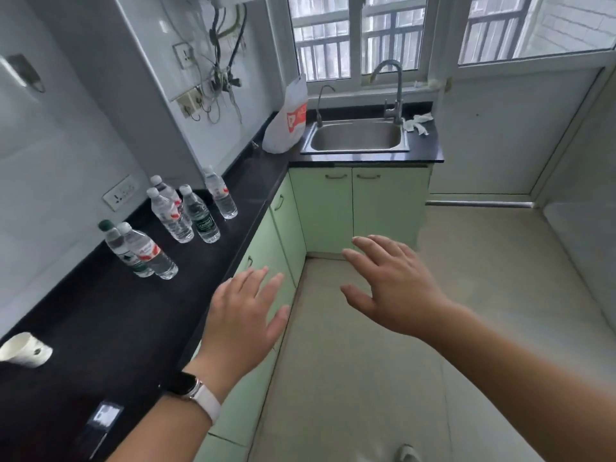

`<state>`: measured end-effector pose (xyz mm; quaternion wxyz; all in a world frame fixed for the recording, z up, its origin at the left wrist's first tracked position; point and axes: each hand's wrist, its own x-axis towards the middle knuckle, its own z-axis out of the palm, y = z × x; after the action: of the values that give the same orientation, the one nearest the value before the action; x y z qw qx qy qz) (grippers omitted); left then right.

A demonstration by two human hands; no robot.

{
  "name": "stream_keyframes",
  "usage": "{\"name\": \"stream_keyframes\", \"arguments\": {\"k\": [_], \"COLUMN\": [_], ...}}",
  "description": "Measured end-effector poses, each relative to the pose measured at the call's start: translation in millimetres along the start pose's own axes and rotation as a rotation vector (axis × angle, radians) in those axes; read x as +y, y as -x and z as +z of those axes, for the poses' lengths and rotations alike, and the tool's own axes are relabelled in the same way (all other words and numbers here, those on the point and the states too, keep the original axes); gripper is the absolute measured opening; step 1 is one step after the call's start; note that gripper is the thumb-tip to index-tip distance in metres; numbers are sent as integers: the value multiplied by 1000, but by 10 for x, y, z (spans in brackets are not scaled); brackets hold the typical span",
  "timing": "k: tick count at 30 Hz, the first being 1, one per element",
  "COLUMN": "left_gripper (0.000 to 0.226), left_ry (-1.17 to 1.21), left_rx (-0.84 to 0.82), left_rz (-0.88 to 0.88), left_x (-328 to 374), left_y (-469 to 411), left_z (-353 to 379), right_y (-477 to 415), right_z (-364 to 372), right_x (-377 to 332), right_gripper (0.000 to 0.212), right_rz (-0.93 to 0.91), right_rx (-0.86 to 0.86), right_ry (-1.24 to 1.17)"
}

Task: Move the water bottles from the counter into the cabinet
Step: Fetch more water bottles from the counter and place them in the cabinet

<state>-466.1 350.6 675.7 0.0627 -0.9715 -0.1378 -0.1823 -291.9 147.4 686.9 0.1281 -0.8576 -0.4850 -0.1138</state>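
Several clear plastic water bottles stand on the black counter [110, 311] at the left. The nearest pair has a green-capped bottle [123, 250] and a red-labelled bottle [148, 251]. Farther back stands a cluster with a green-labelled bottle [200, 215], and one bottle [221, 193] stands alone beyond it. Pale green cabinet doors [263, 248] below the counter are all closed. My left hand [246, 311], fingers spread and empty, hovers over the counter's front edge. My right hand [390, 285] is spread open above the floor, holding nothing.
A steel sink [356, 136] with a tap sits under the window at the back. A white and orange plastic bag [288, 123] stands in the counter corner. A white cup [25, 350] lies on the near counter, and a dark flat object [103, 418] lies nearer still.
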Motion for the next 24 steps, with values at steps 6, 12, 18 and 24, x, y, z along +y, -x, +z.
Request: {"name": "stream_keyframes", "arguments": {"k": [6, 12, 18, 24], "left_gripper": [51, 52, 52, 52], "left_ry": [-92, -195, -190, -156], "left_rx": [10, 10, -31, -20], "left_rz": [-122, -257, -363, -416], "left_x": [116, -271, -745, -1417], "left_y": [-594, -798, -889, -1148], "left_z": [66, -36, 212, 631], "right_y": [-712, -1238, -1868, -2640], "right_z": [2, 245, 523, 841], "right_x": [648, 659, 459, 204], "right_gripper": [62, 62, 61, 60], "right_rz": [-144, -256, -358, -407], "right_rx": [-33, -73, -109, -132], "right_ry": [-55, -138, -152, -96]}}
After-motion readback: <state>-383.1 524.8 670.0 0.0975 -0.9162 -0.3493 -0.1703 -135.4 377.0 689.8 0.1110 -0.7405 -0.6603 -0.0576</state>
